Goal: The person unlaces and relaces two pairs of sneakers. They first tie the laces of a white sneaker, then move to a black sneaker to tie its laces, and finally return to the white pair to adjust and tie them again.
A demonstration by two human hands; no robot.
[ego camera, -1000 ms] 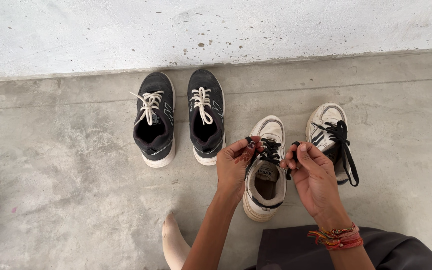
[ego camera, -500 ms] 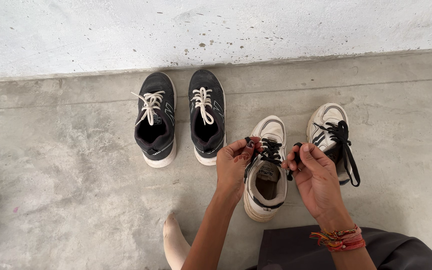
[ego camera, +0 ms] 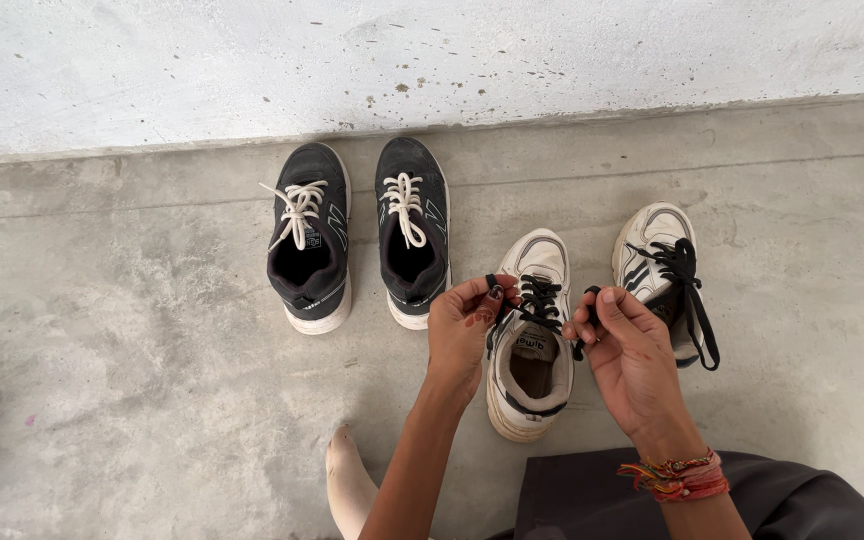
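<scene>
Left hand has dropped slightly lower over the white shoe.

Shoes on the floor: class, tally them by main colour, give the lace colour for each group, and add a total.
Black shoes, white laces: 2, the left one and the right one.
White shoes, black laces: 2, the near one and the far one.
Total: 4 shoes.
The left hand and right hand each pinch a black lace of the near white shoe.
</scene>
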